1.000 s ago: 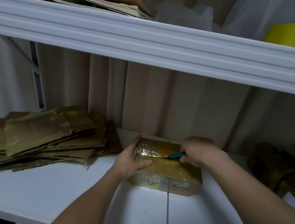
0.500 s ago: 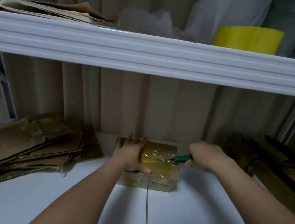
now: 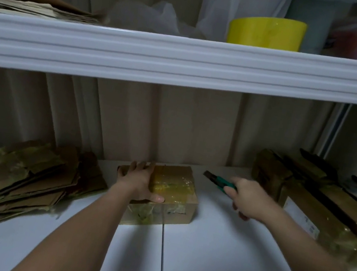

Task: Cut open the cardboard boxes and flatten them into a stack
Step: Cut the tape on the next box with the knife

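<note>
A small cardboard box wrapped in yellowish tape sits on the white lower shelf, near the back wall. My left hand lies over its left end, fingers along the far edge and thumb on the near top edge. My right hand grips a green-handled utility knife to the right of the box, the blade end pointing left and clear of the tape. A stack of flattened cardboard lies on the shelf at the left.
Several taped cardboard boxes stand at the right of the lower shelf. The upper shelf edge runs across overhead, carrying folded paper, plastic bags and a yellow container.
My right hand has drawn the knife off the box top and moved right. My left hand slid further onto the box's left end. The view shifted right and upward.
</note>
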